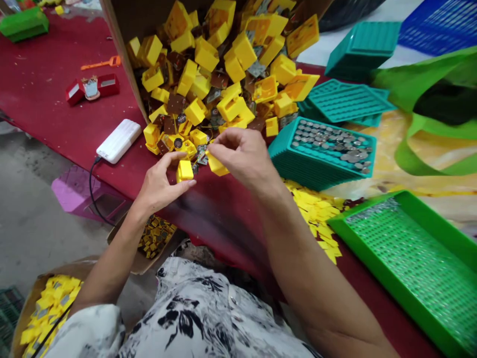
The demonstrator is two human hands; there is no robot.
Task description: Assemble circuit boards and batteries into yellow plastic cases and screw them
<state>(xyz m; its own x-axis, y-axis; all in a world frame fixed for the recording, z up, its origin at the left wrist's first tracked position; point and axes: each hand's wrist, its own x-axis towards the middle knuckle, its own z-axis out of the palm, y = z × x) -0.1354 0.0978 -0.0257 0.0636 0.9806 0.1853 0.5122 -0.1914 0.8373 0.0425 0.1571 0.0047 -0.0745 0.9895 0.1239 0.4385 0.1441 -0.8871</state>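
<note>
My left hand (164, 183) curls around a small yellow box piece (185, 171), with its thumb below and its fingers above. Just to the right, my right hand (238, 151) pinches another yellow piece (217, 165) between thumb and fingertips. A small grey circuit part (201, 155) shows between the two hands. Right behind them, a large heap of yellow housings (197, 112) with brown and grey parts spills from a cardboard box (124, 54) lying open toward me.
A white power bank (118, 141) with a black cable lies left. Teal trays (316, 161), one holding round metal discs, stand right of the heap. Flat yellow pieces (316, 214) and a green tray (402, 268) lie nearer right. Boxes of yellow parts (54, 303) stand below the table (67, 117).
</note>
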